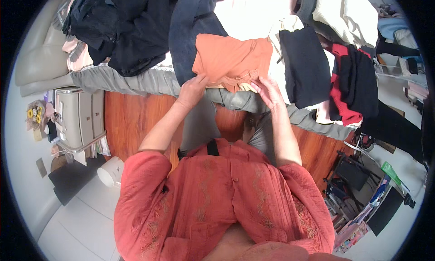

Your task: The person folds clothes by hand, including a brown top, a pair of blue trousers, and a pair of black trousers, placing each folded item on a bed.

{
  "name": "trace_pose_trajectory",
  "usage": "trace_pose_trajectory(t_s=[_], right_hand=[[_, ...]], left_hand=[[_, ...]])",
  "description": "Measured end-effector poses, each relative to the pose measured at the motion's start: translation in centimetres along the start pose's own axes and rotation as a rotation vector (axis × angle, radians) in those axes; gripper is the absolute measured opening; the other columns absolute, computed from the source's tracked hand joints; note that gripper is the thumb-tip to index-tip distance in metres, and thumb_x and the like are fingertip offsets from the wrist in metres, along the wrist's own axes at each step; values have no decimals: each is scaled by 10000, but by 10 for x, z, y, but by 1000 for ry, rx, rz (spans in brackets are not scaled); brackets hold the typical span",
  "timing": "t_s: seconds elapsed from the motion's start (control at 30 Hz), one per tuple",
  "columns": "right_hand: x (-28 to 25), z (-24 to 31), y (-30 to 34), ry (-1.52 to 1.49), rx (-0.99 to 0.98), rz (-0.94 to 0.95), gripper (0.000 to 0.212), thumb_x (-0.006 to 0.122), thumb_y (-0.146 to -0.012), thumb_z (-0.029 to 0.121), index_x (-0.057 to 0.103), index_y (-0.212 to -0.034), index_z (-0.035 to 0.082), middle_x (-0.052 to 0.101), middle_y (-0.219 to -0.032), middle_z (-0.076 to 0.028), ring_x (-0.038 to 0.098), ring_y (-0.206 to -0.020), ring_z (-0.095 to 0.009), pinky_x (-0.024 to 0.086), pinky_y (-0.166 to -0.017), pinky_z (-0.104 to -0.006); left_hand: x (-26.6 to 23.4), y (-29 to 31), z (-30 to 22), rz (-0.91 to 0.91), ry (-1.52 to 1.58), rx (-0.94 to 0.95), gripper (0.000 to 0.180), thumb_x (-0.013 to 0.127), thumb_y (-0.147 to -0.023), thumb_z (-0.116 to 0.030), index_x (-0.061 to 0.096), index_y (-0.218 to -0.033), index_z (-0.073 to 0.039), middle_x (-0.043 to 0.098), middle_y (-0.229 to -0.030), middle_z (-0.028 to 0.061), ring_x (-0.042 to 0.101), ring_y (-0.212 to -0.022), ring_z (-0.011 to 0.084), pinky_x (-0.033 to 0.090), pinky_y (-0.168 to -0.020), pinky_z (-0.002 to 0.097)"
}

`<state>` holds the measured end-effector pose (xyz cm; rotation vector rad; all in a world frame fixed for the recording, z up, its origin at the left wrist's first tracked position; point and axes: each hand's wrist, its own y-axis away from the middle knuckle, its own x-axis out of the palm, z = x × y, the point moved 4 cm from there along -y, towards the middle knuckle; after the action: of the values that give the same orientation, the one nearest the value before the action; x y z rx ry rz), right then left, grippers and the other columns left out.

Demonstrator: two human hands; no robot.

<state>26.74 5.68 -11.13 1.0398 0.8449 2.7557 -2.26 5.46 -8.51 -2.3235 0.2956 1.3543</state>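
Observation:
An orange garment [231,57], folded into a rough rectangle, lies at the near edge of the bed in front of me. My left hand [193,89] has its fingers closed on the garment's lower left corner. At the lower right corner, my right hand [268,91] pinches the bunched edge between thumb and fingers. A bit of pale yellow cloth shows under that near edge. Dark blue jeans [183,39] lie just left of the orange garment, and a folded black garment [304,66] sits to its right on cream cloth.
A heap of dark clothes [127,30] covers the bed's left part. Black and red garments [353,84] and a white knit [349,12] lie at the right. A bedside cabinet [79,113] and white bin [111,171] stand left; a cluttered black rack [358,175] stands right.

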Motion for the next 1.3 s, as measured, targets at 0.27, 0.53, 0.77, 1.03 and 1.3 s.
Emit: trace_pose_trajectory(t_s=[0.27,0.53,0.77,1.03,1.3], right_hand=[[3,-4,-7,581,0,-344,186,660,-891,169,636,-983,9,675,-864,-98,671,-680,-163,555,-528,-255],[1,-4,16,709,-149,-369,130,632,-837,113,628,-892,-5,680,-779,-101,668,-630,-178,529,-505,-290],[-33,-18,21,1196,-387,-579,283,665,-800,229,622,-913,-27,679,-784,-193,666,-765,-352,512,-744,-427],[10,-35,20,898,159,-508,494,640,-875,450,617,-1068,-4,678,-793,-151,687,-728,-265,572,-581,-369],[11,-61,8,97,46,-342,266,695,-882,282,569,-839,51,604,-713,-68,629,-616,-186,546,-544,-311]], left_hand=[[0,16,-1,-2,6,5,260,584,-801,-38,611,-1060,-34,623,-1133,111,618,-1007,307,495,-840,420],[-3,24,11,81,11,-56,237,617,-817,-66,642,-1050,-29,643,-1136,145,618,-1018,324,500,-903,405],[-8,1,24,-66,403,-654,361,718,-806,-257,600,-1062,-32,633,-994,143,617,-925,295,496,-836,402],[43,12,55,-180,340,-827,534,824,-684,-344,578,-1021,-12,673,-951,209,673,-902,327,529,-797,398],[27,13,46,-276,838,-770,352,820,-687,-217,653,-916,-10,694,-792,140,688,-804,315,541,-776,389]])
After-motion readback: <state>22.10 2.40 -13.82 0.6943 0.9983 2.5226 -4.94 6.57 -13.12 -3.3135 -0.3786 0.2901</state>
